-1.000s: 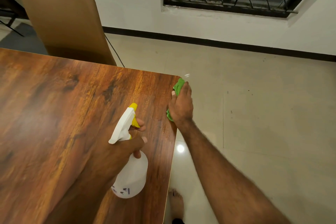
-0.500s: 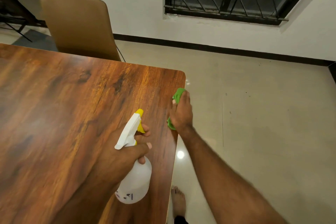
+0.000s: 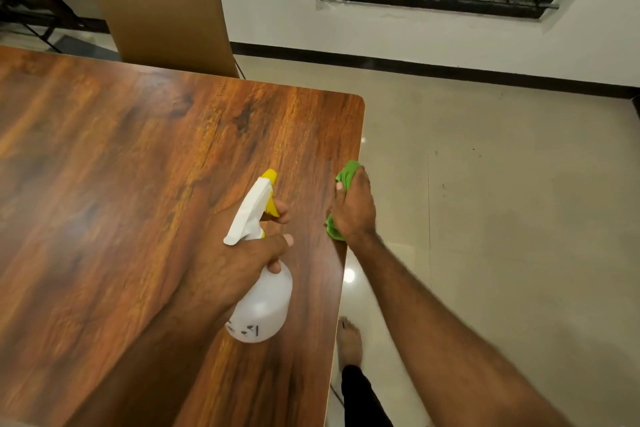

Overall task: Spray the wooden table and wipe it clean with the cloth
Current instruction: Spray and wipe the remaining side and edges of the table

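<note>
At the wooden desk [image 3: 121, 166] edge, a green cloth [image 3: 348, 173] is clamped in the right hand [image 3: 355, 210] for wiping, the spray bottle [image 3: 265, 308] gripped trigger-ready in the left hand [image 3: 235, 267].

White spray bottle [image 3: 263, 308] above glossy wooden table [image 3: 121, 166]; green cloth [image 3: 348, 173], seemingly bunched, at edge.

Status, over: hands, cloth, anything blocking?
Left hand grips spray bottle over wooden table. Right hand holds green cloth on table's right edge. Chair beyond far edge, not blocking.
</note>
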Motion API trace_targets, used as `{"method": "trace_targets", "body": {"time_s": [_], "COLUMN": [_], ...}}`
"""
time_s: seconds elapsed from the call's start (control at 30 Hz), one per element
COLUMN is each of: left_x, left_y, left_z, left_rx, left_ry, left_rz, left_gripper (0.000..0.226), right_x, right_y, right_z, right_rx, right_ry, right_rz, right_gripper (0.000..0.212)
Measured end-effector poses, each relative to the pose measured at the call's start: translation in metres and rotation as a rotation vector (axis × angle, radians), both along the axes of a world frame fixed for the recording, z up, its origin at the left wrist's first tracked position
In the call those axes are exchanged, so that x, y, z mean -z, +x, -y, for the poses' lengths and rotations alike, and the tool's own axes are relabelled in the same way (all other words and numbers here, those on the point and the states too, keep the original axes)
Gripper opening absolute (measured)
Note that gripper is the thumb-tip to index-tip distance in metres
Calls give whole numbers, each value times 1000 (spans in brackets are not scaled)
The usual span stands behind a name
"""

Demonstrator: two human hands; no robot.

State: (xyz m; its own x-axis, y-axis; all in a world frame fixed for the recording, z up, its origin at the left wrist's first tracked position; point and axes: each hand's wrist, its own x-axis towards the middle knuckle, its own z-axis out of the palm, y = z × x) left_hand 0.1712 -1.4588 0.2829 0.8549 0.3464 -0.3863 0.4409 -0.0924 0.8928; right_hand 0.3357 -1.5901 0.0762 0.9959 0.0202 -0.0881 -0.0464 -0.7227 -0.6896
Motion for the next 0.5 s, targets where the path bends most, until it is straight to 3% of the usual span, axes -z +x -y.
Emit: {"method": "trace_targets", "body": {"time_s": [0.13, 0.37, 0.5], "left_x": [-3, -9, -16], "left_y": [-21, -50, -65], "left_z": [0, 3, 3], "left_rx": [28, 28, 45], "left_ry": [-18, 9, 22], "left_rz": [20, -13, 19], "left_gripper": [29, 38, 38], "right_x": [-2, 2, -5], "right_y": [-21, -156, -137], "right_z": [0, 21, 16], "right_rx": [34, 33, 37], "right_ry": [-22, 71, 16], "right_rz": [-23, -59, -51], "right_gripper": [53, 57, 57]}}
